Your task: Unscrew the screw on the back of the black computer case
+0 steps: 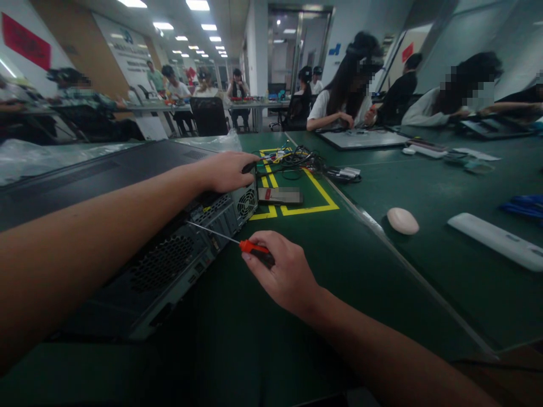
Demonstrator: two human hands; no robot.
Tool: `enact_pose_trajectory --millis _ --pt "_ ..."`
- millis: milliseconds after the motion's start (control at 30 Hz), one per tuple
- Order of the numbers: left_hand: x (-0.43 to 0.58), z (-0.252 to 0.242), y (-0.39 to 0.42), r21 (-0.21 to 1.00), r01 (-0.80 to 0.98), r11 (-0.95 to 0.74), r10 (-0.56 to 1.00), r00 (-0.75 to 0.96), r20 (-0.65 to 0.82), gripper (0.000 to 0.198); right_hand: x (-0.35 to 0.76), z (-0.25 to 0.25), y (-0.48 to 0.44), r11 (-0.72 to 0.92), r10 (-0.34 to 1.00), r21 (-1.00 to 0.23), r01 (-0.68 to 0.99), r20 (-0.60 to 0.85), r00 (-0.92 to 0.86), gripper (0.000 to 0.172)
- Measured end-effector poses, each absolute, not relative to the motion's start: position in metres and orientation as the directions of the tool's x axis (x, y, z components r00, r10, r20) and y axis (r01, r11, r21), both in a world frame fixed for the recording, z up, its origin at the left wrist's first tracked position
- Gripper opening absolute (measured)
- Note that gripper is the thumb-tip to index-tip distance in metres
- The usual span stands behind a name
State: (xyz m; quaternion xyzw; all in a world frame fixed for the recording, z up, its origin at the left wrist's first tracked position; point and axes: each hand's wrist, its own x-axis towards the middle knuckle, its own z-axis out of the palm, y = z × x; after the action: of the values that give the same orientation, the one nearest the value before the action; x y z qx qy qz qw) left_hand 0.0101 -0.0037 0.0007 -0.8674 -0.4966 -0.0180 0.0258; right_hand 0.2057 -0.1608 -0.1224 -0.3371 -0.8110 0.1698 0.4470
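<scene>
A black computer case (139, 155) lies on its side at the left, its rear panel with a round fan grille (246, 202) facing right. My left hand (229, 171) rests at the far rear corner of the case, fingers closed around a small dark piece I cannot make out. Between thumb and fingers, my right hand (284, 270) grips a screwdriver (254, 247) with an orange and black handle. Its thin shaft points left, the tip reaching the rear panel near the slot covers; whether it touches a screw is too small to tell.
Beyond the case, a phone-like slab (280, 195) and tangled cables (301, 158) lie by yellow tape (309, 211) on the green table (339, 271). Rightward are a pale mouse (403, 221), a white bar (494, 240) and blue cable (524, 204). Other people sit at the tables.
</scene>
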Motion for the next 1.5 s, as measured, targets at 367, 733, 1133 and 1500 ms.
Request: enact_pose_trajectory --millis 367,733,1133,1500 --pt "0.0121 0.0027 -0.0060 -0.034 0.865 -0.501 0.864 0.502 0.048 0.079 0.2060 -0.1198 -0.1617 0.704 0.709 -0.573 0.420 0.594 -0.379 0.014" --pt "0.0115 0.0024 -0.0043 -0.048 0.862 -0.504 0.861 0.506 0.047 0.079 0.2050 -0.1223 -0.1615 0.705 0.708 -0.569 0.423 0.599 -0.374 0.014" --pt "0.0119 0.0023 -0.0056 -0.026 0.864 -0.504 0.862 0.504 0.049 0.082 0.2047 -0.1171 -0.1625 0.712 0.699 -0.548 0.439 0.610 -0.373 0.025" --pt "0.0103 0.0000 -0.0009 -0.034 0.858 -0.513 0.856 0.514 0.052 0.079 0.2039 -0.1233 -0.1615 0.713 0.701 -0.578 0.396 0.607 -0.375 0.016"
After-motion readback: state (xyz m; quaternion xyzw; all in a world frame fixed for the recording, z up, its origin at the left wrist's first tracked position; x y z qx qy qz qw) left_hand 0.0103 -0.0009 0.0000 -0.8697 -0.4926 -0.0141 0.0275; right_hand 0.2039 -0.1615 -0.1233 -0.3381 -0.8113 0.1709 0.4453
